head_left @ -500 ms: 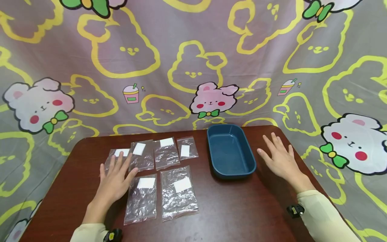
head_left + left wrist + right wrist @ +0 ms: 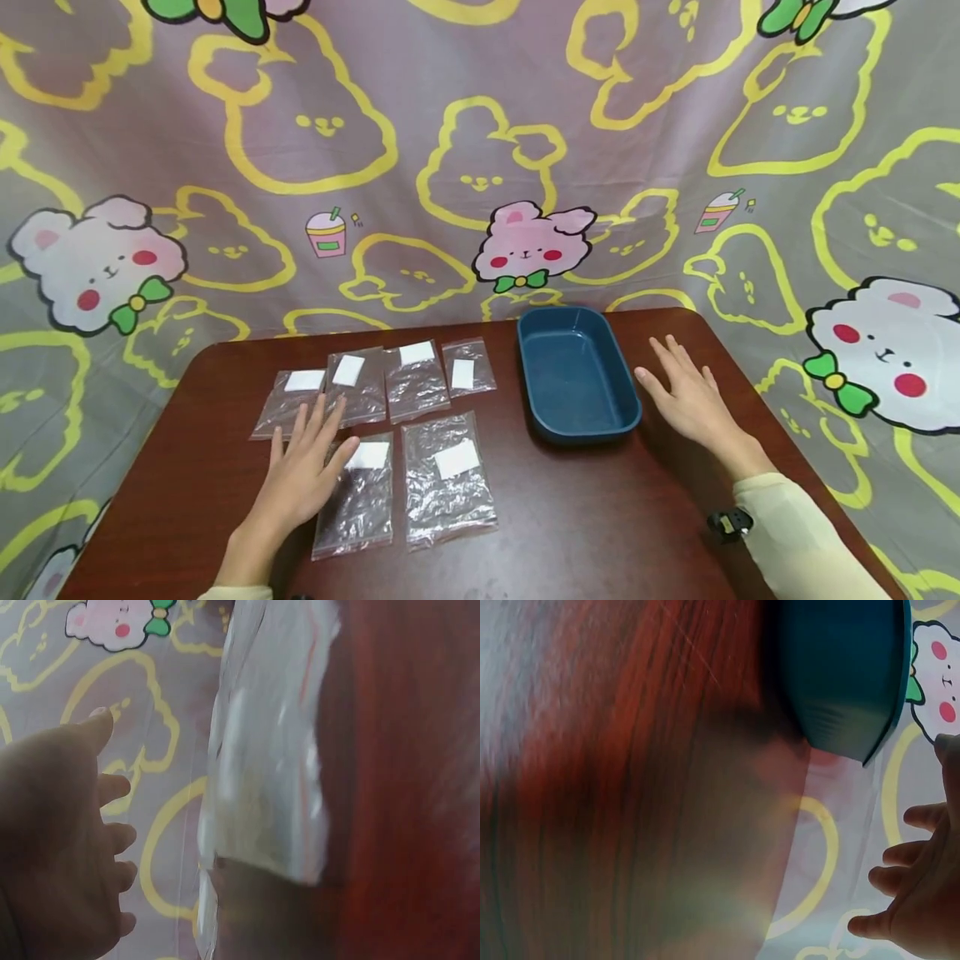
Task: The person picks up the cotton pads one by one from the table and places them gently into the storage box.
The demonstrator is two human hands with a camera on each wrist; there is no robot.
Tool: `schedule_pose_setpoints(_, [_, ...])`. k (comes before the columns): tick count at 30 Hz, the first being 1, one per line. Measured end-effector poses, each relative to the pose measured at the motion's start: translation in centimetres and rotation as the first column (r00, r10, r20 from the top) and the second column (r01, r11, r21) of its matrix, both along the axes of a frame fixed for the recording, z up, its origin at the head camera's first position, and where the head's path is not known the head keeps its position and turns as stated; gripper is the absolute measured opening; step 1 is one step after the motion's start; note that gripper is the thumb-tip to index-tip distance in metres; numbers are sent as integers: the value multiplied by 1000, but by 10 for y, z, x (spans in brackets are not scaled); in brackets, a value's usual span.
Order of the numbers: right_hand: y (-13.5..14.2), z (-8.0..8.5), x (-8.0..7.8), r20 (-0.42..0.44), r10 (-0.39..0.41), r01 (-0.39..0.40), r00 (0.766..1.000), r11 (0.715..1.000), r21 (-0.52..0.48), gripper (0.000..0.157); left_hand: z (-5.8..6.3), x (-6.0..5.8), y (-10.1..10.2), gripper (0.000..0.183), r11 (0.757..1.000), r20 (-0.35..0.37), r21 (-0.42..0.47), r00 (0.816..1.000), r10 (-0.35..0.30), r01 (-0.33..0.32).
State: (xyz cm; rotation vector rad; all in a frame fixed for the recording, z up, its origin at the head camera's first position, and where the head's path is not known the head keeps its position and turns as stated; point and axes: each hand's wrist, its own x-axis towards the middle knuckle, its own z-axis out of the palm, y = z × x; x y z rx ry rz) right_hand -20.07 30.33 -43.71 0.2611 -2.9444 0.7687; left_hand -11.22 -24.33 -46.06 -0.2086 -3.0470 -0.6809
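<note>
My left hand (image 2: 303, 471), fingers spread and straight, hovers above the left part of the group of bags and holds nothing. Beneath it lie the front left zip bag (image 2: 356, 512) and the back left zip bag (image 2: 281, 408), both partly hidden by the fingers. To its right is a larger clear zip bag (image 2: 446, 508) with a white label. In the left wrist view the hand (image 2: 56, 847) appears apart from a crinkled bag (image 2: 270, 750). My right hand (image 2: 693, 404) is spread beside the blue tray (image 2: 636, 417), to its right, holding nothing.
Along the back lie further labelled zip bags: one left of centre (image 2: 360, 408), another in the middle (image 2: 416, 392) and a small one (image 2: 480, 375) near the tray. The brown table (image 2: 570, 525) ends at a patterned curtain (image 2: 420, 192) behind and at the sides.
My left hand has shifted a little rightward and toward me, uncovering more of the back left bag. The right hand stays almost where it was. The head view has shifted slightly.
</note>
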Motion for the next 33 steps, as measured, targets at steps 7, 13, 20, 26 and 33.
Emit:
schedule_pose_setpoints(7, [-11,-6,-7,56,18,-11,998,991,-134,74,-2,13,17,66,999,-21,29,999,-42,42])
schedule_pose_setpoints(13, [-21,-15,-12,125,-12,49,992,955,-294,74,-13,22,28,66,994,-13,81,998,-69,69])
schedule_pose_setpoints(20, [-31,-23,-17,176,-24,117,984,837,-534,67,-30,26,33,70,986,51,145,994,-95,87])
schedule_pose_setpoints(26, [-38,-29,-20,168,-16,111,986,812,-573,61,-38,26,35,72,979,64,172,991,-122,109])
schedule_pose_setpoints(33, [-39,-33,-23,205,-14,132,979,806,-576,56,-47,25,36,70,982,16,143,991,-130,126])
